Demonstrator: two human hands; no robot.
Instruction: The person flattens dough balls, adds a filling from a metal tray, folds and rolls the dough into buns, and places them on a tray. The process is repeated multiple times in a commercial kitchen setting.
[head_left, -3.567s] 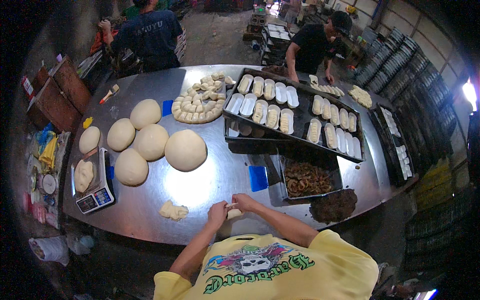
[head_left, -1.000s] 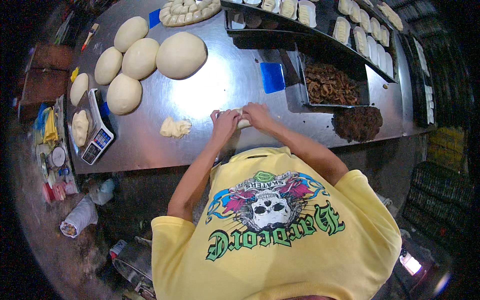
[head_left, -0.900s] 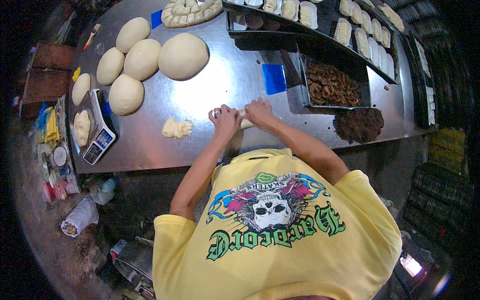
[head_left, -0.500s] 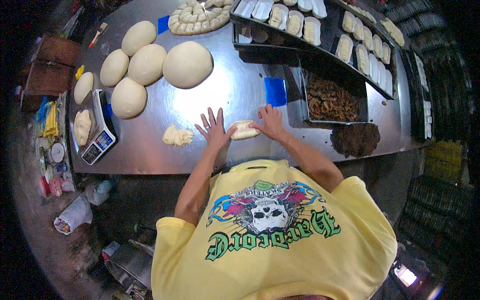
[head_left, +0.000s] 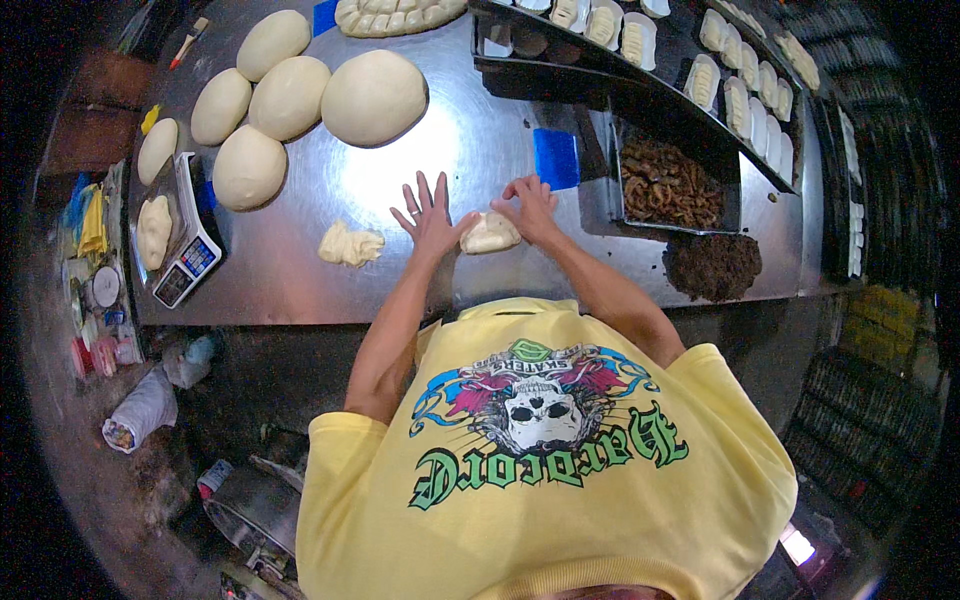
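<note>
A small folded piece of dough (head_left: 490, 234) lies on the metal table in front of me, with a smooth rounded near side. At its left end, my left hand (head_left: 433, 222) is open, fingers spread flat on the table and the thumb touching the dough. My right hand (head_left: 532, 212) has its fingers curled together at the dough's far right edge, thumb and fingertips pinching it. Whatever is inside the fold is hidden. To the left of my left hand is a loose, ragged lump of dough (head_left: 350, 244).
Several big dough balls (head_left: 374, 98) and a digital scale (head_left: 188, 262) holding dough occupy the left. A tray of brown filling (head_left: 668, 185) stands at right, beside a dark crumbly heap (head_left: 712, 266). Trays with filled paper cups (head_left: 703, 82) rise behind. A blue square (head_left: 555, 158) lies between.
The dough has gone from a narrow roll shape to a wider, rounded fold. My right fingers have drawn in to its far edge; my left hand stays spread. The view has shifted slightly.
</note>
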